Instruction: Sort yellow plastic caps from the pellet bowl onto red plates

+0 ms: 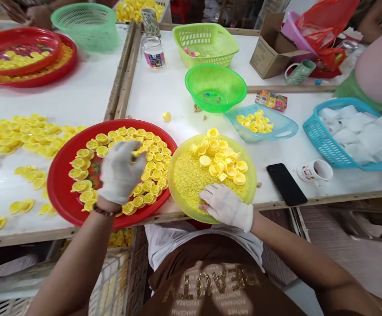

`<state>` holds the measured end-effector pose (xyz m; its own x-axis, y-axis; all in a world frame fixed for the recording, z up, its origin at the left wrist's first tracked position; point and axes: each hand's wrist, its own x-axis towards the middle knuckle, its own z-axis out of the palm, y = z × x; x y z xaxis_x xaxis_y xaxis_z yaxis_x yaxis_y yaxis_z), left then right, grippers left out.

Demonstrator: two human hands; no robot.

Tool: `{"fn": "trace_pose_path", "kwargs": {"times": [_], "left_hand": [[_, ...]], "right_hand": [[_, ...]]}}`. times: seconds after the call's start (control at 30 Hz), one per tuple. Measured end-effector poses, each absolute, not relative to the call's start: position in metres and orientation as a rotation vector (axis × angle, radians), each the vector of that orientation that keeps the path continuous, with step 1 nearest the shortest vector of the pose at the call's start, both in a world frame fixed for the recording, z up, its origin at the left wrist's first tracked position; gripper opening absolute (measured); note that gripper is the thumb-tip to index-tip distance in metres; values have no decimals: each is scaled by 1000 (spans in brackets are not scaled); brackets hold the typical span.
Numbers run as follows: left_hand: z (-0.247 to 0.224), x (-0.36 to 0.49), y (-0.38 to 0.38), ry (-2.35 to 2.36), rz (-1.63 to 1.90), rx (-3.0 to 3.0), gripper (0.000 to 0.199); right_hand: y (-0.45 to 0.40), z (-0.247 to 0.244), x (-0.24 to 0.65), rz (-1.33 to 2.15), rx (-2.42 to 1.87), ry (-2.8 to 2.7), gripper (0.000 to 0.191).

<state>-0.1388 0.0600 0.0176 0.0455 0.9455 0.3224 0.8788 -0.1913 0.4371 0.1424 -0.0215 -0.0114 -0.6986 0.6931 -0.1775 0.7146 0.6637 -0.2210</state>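
My left hand, in a white glove with bare fingertips, hovers over a round red tray. Its fingers are curled, with a gap between thumb and forefinger and nothing visible between them. Rows of small yellow plastic cups line that tray. To its right is a yellow bowl of tiny yellow beads, with loose yellow cup-shaped pieces heaped at its far side. My gloved right hand rests on the beads at the near side, fingers bent together. Whatever its fingertips hold is hidden.
More yellow pieces lie on the table at left. Beyond the bowl stand a green bowl, a light green basket and a blue scoop. A phone, a mug and a blue basket are at right.
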Motion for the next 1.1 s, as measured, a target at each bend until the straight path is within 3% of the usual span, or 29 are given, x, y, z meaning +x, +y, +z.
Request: {"fn": "trace_pose_path", "kwargs": {"times": [0.17, 0.23, 0.33, 0.43, 0.53, 0.63, 0.77, 1.1], "left_hand": [[6, -47, 66, 1275, 442, 2690, 20], [1, -23, 73, 1223, 294, 2755, 20], [0, -15, 79, 1361, 379, 2562, 23], [3, -27, 78, 1458, 425, 2192, 19], [5, -38, 75, 1466, 280, 1899, 16], [6, -42, 69, 1564, 282, 2023, 18], [11, -48, 52, 1759, 247, 2258, 28], [-5, -39, 57, 1503, 217, 2624, 26]], "right_hand": [[-19, -21, 139, -438, 1183, 2748, 33], [-19, -23, 139, -462, 1220, 2745, 36], [-17, -23, 142, -671, 1360, 2786, 33], [-12, -17, 147, -1251, 1642, 2823, 34], [-1, -7, 147, -2139, 1925, 2579, 42], [17, 4, 136, -2771, 2039, 2202, 44], [47, 13, 110, -3319, 2042, 1905, 49], [80, 10, 90, -3449, 2098, 1956, 50]]}}
